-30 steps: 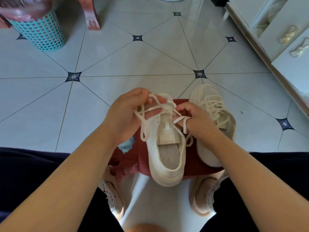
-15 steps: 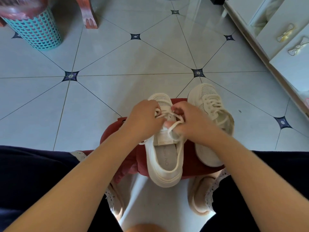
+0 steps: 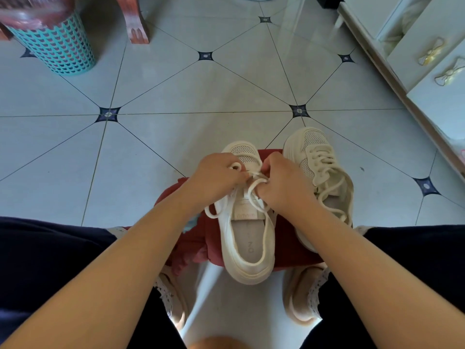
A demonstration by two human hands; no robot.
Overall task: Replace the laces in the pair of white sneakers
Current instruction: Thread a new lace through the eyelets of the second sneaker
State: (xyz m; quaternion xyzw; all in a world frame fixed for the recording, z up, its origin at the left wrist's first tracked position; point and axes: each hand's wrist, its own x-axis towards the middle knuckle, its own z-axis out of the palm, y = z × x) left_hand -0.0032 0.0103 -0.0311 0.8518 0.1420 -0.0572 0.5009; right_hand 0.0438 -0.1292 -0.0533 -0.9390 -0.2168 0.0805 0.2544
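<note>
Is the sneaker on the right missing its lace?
No, the sneaker on the right has a cream lace threaded across its front, with loose ends trailing back toward the heel.

There are two white sneakers [image 3: 247,243] [image 3: 317,144], two hands [image 3: 216,172] [image 3: 284,182], one red cloth [image 3: 198,238], one teal basket [image 3: 55,46] upper left, and two bow-shaped drawer handles [image 3: 431,50] [image 3: 450,73] upper right.

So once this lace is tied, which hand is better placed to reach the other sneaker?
Probably the right. The right hand is next to the second sneaker, which lies on its outer side; the left hand would have to cross the sneaker being laced. Both hands pinch the lace now.
</note>
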